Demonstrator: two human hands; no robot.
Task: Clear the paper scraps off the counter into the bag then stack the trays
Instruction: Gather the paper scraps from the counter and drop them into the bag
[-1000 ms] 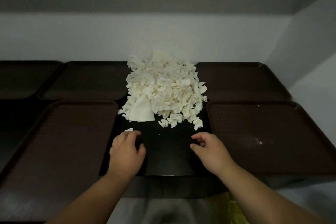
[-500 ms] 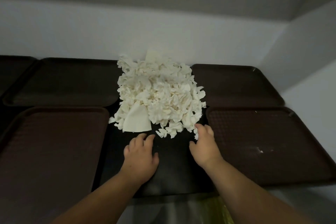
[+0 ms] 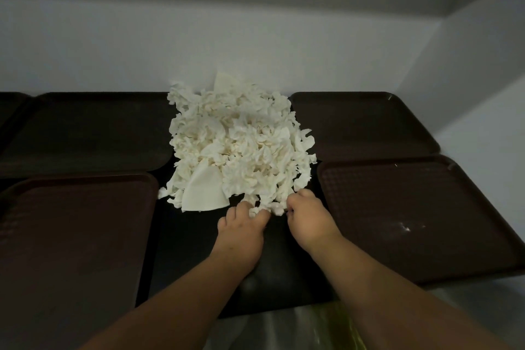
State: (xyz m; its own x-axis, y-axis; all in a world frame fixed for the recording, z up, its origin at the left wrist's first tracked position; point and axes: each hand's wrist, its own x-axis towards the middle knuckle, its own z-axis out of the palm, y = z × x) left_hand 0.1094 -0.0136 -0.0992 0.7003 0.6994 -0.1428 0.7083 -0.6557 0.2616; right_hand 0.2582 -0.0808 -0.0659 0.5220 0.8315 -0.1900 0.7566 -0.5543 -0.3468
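Note:
A heap of white paper scraps (image 3: 241, 145) lies on the black counter (image 3: 187, 253), between brown trays. My left hand (image 3: 241, 231) rests flat at the heap's near edge, its straight fingers touching the nearest scraps. Just to its right, my right hand (image 3: 308, 216) has its fingers curled into the same edge of the heap, and its fingertips are hidden. A brown tray (image 3: 79, 236) lies near left, another (image 3: 85, 133) far left, one (image 3: 360, 122) far right and one (image 3: 412, 221) near right. The bag (image 3: 335, 327), translucent and yellowish, hangs below the counter's front edge.
White walls close the counter at the back and on the right. A further dark tray (image 3: 11, 105) shows partly at the far left edge. A few white specks lie on the near right tray.
Both hands have moved forward from the bare counter to the near edge of the heap and come closer together. The right hand's fingers have curled into the scraps.

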